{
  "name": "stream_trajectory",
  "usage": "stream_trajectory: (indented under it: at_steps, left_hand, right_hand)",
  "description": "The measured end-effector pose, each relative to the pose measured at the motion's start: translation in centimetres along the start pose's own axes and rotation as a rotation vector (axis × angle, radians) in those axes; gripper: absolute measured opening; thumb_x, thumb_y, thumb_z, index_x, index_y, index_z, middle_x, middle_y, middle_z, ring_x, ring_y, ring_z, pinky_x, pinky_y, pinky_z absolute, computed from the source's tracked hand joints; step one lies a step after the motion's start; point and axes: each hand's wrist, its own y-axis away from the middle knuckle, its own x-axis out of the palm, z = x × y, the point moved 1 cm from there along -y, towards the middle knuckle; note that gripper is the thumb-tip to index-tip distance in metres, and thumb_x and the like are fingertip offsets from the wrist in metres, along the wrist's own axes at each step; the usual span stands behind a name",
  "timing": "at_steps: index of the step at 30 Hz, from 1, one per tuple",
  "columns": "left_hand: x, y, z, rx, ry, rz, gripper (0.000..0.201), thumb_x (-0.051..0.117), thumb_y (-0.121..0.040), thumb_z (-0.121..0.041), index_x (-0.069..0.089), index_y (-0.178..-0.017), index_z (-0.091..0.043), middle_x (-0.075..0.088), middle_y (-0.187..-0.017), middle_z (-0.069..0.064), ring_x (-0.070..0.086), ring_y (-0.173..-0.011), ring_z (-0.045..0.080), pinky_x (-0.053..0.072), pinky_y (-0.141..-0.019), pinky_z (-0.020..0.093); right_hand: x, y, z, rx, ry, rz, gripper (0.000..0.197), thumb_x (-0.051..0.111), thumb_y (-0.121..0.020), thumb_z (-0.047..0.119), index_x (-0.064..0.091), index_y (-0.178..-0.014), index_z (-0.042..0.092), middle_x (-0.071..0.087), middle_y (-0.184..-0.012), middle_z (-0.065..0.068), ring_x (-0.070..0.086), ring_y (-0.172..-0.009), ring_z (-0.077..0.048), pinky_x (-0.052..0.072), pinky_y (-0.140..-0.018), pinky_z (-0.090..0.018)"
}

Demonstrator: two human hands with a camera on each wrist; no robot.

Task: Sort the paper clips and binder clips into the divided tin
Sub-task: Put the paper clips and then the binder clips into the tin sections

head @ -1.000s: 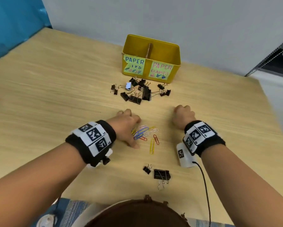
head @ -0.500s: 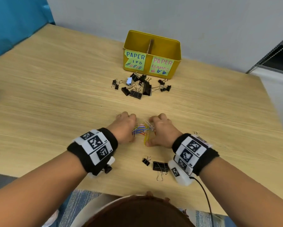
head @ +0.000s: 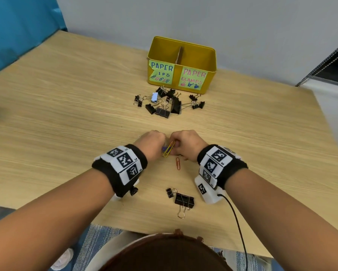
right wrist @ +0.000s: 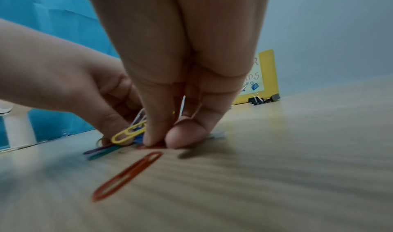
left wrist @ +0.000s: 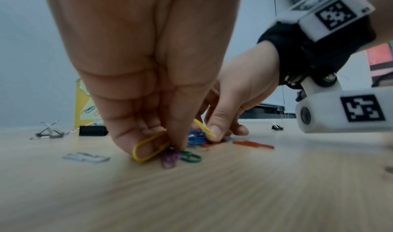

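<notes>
Head view hides what wrist views show: left hand (left wrist: 149, 87) and right hand (right wrist: 182, 77) pinching paper clips (left wrist: 191, 138).

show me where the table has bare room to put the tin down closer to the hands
Bare wood lies between the binder clip pile and the hands, and widely along the table to the left of and right of both. It is crowded in front of the tin, between the hands around the paper clips, and near the two binder clips at the near edge.
</notes>
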Motion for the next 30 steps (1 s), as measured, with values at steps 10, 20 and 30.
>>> stream_trajectory:
  at_steps: [10,20,30]
  left_hand:
    - [-5.9,-3.7,4.3,-0.063,0.522,0.03,0.011,0.062,-0.082,0.002,0.06,-0.076,-0.007,0.053,-0.064,0.007,0.049,-0.055,0.017,0.042,-0.056,0.024]
    - [-18.0,-14.8,3.6,-0.182,0.531,-0.386,0.009,0.069,-0.076,-0.004,0.068,-0.083,0.002,0.07,-0.069,0.013,0.065,-0.071,0.028,0.055,-0.087,0.042]
    - [-14.4,-11.3,5.8,-0.008,0.537,-0.452,0.017,0.068,-0.081,-0.01,0.068,-0.098,-0.014,0.058,-0.081,-0.006,0.053,-0.071,0.008,0.042,-0.07,0.019]
  right_hand:
    - [-5.7,-3.4,-2.8,0.098,-0.588,-0.002,0.014,0.066,-0.082,-0.003,0.06,-0.079,0.01,0.058,-0.05,0.005,0.05,-0.029,0.0,0.047,-0.037,-0.014]
    - [-17.5,-15.8,3.5,0.163,-0.781,-0.361,0.03,0.058,-0.089,0.003,0.047,-0.062,0.012,0.052,-0.06,-0.003,0.052,-0.039,-0.01,0.053,-0.046,-0.022]
    - [-15.6,-11.3,3.2,0.105,-0.22,-0.582,0.023,0.054,-0.092,0.019,0.07,-0.108,0.012,0.07,-0.11,-0.003,0.062,-0.096,-0.013,0.047,-0.084,-0.021]
